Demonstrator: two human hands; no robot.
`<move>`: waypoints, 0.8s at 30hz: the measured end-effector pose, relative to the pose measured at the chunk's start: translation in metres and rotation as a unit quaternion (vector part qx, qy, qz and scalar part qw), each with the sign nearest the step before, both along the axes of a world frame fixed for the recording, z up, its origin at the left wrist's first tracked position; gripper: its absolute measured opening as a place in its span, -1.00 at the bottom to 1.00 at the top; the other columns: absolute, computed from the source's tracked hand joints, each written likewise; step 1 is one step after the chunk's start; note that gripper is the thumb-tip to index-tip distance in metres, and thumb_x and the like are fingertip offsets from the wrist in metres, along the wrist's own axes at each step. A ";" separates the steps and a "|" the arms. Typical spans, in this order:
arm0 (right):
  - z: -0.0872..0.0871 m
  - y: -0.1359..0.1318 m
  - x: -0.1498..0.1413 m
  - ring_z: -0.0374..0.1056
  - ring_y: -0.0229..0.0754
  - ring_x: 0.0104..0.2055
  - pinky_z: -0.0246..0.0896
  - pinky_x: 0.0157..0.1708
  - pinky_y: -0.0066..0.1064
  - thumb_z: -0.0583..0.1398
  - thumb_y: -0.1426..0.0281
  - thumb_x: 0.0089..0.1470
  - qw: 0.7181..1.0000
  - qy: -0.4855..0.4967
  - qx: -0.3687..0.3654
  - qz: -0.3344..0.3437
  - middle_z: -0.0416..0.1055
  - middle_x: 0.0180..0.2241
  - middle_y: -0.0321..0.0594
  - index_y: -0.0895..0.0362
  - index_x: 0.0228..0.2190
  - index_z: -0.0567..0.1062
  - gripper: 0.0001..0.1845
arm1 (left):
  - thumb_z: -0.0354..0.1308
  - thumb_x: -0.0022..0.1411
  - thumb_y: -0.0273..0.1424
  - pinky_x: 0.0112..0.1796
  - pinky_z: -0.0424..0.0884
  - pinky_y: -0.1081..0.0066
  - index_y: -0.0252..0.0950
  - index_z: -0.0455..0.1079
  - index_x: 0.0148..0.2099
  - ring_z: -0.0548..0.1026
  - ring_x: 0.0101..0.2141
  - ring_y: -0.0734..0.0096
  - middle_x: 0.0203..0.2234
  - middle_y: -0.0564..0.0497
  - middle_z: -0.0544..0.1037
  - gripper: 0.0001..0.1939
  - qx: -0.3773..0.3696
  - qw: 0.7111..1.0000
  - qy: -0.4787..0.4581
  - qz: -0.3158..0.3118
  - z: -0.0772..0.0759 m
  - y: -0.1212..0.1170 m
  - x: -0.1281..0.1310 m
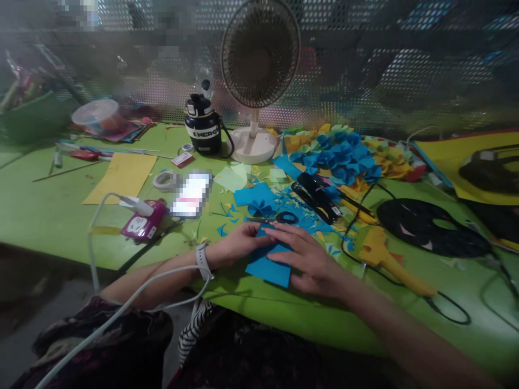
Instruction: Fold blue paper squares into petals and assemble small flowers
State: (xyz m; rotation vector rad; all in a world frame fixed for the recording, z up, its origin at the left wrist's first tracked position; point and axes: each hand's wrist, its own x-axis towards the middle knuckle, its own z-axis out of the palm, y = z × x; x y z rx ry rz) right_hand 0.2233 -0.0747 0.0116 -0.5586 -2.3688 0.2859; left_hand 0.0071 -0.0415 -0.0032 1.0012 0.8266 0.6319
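Note:
A sheet of blue paper [267, 270] lies near the table's front edge, under both hands. My left hand [243, 240] has its fingers closed at the sheet's upper left edge, pinching it. Across the sheet from the right stretches my right hand [310, 259], its fingers spread and resting on the paper. Just beyond the fingertips are dark-handled scissors [287, 218], among blue and yellow paper scraps. Another blue sheet [254, 194] sits farther back, with a folded blue paper flower [261, 208] beside it. The underside of the sheet is hidden.
A black stapler [316, 198] and a yellow glue gun [395, 265] with its cord lie to the right. Behind are a fan [259, 59], a black jug [203, 127] and heaped paper flowers [344, 154]. A phone [191, 194] lies left; a white cable [133, 297] crosses my left forearm.

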 end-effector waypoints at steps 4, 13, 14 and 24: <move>0.023 0.022 0.014 0.37 0.05 0.21 0.33 0.15 -0.03 0.16 0.05 0.25 0.980 0.079 -0.182 -0.025 0.48 0.11 -0.06 0.00 -0.01 0.55 -0.59 | 0.45 0.02 -0.12 -0.39 0.38 0.48 -0.34 0.55 -0.21 0.42 -0.49 0.56 -0.43 0.03 0.57 -0.59 0.023 0.999 0.011 -0.046 0.014 0.007 -0.007; 0.035 0.172 -0.029 0.42 0.10 0.10 0.30 0.07 -0.16 0.41 0.36 -0.07 0.932 -0.257 -0.164 -0.197 0.53 0.02 -0.03 0.14 -0.06 0.54 -0.51 | 0.30 0.19 -0.12 -0.44 0.33 0.48 -0.35 0.48 -0.29 0.38 -0.50 0.54 -0.48 0.03 0.51 -0.65 0.159 0.976 0.074 -0.130 0.010 0.012 -0.011; 0.031 0.183 -0.036 0.39 0.13 0.13 0.29 0.08 -0.17 0.44 0.35 -0.12 0.924 -0.296 -0.153 -0.189 0.51 0.05 -0.01 0.14 -0.02 0.52 -0.43 | 0.28 0.20 -0.12 -0.42 0.35 0.46 -0.35 0.48 -0.27 0.40 -0.48 0.52 -0.45 0.01 0.53 -0.66 0.156 0.977 0.069 -0.126 0.010 0.013 -0.011; 0.026 0.208 -0.046 0.40 -0.05 -0.20 0.14 -0.32 -0.39 0.41 0.24 -0.07 0.870 -0.434 -0.160 -0.170 0.54 -0.28 -0.18 0.11 -0.27 0.53 -0.67 | 0.27 0.19 -0.14 -0.40 0.31 0.46 -0.34 0.39 -0.36 0.32 -0.49 0.55 -0.51 0.07 0.43 -0.66 0.186 0.972 0.061 -0.126 0.007 0.015 -0.008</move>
